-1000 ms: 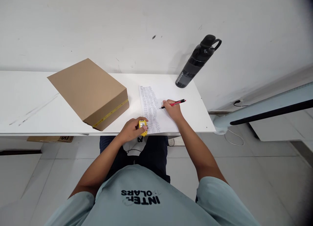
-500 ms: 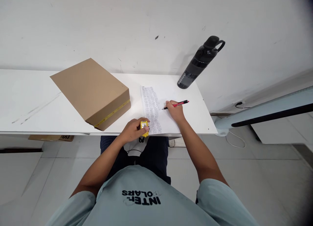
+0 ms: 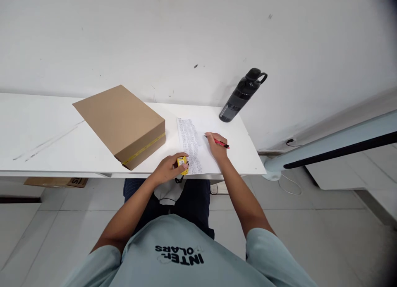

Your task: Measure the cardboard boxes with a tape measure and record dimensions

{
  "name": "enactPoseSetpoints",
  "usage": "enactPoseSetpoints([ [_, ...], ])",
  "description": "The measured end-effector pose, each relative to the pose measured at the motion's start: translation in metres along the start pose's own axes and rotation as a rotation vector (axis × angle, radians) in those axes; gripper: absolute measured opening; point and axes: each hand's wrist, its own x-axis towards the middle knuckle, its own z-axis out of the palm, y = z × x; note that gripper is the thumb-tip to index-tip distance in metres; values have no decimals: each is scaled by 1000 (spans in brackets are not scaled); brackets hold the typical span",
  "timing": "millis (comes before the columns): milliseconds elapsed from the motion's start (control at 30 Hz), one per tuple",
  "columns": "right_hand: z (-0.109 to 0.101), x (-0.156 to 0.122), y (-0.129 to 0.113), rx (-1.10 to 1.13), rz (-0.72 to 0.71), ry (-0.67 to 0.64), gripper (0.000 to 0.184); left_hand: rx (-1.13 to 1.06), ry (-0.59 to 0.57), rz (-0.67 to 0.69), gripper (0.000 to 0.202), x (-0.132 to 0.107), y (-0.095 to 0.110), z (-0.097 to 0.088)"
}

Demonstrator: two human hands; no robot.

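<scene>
My right hand (image 3: 216,146) grips a red pen (image 3: 221,143) with its tip on a sheet of paper (image 3: 198,146) filled with a column of small writing. My left hand (image 3: 167,168) is closed on a small yellow tape measure case (image 3: 182,162) at the table's near edge, beside the paper. Its yellow tape (image 3: 143,148) runs along the near side of a brown cardboard box (image 3: 122,121) left of the paper.
A dark water bottle (image 3: 239,96) stands at the back right of the white table (image 3: 46,142), against the white wall. A flat piece of cardboard (image 3: 56,182) lies on the floor under the table. A pale beam (image 3: 328,146) crosses at the right.
The view has tilted, so everything sits lower in frame. My right hand has turned the pen so its back end points down and to the right. My left hand stays on the tape measure.
</scene>
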Motion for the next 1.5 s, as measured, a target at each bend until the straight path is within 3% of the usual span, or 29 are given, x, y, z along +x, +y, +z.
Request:
enactPoseSetpoints([
  [100, 0, -2, -9, -115, -44, -60, 31, -54, 48, 90, 51, -3, -4, 3],
  [167, 2, 0, -13, -185, -22, -99, 29, -38, 146, 172, 48, -8, -5, 9],
  [300, 6, 8, -20, -239, 68, -156, 51, 117, 435, 401, 42, -28, -4, 22],
  [400, 2, -5, -35, -203, 104, -218, 61, 205, 521, 574, 49, -49, 4, 24],
  [467, -1, -31, -52, -51, 111, -310, 64, 237, 530, 628, 52, -62, 10, 21],
  [600, 9, -109, -88, 667, 123, -700, 64, 311, 516, 631, 53, -83, 17, 6],
  [633, 14, -127, -95, 779, 127, -736, 63, 345, 498, 636, 53, -87, 17, 1],
  [733, 32, -160, -103, 990, 254, -674, 52, 510, 441, 674, 55, -100, 18, -15],
  [833, 43, -170, -103, 1055, 373, -668, 51, 687, 362, 697, 58, -113, 26, -31],
  [1000, 42, -175, -110, 1033, 347, -697, 49, 785, 325, 695, 48, -139, 46, -60],
  [1067, 39, -166, -112, 1000, 289, -619, 48, 801, 388, 666, 45, -153, 47, -79],
  [1133, 35, -142, -110, 990, 234, -496, 48, 834, 542, 599, 47, -168, 41, -102],
  [1267, 36, -45, -110, 1049, 94, -257, 59, 919, 956, 498, 49, -182, 18, -138],
  [1333, 45, 11, -116, 1122, 4, -193, 62, 966, 1045, 481, 45, -175, 9, -144],
  [1400, 57, 54, -125, 1117, -14, -211, 61, 1050, 1102, 459, 41, -163, 4, -141],
  [1500, 78, 81, -137, 1003, 12, -292, 63, 1127, 1174, 405, 41, -145, 1, -132],
])
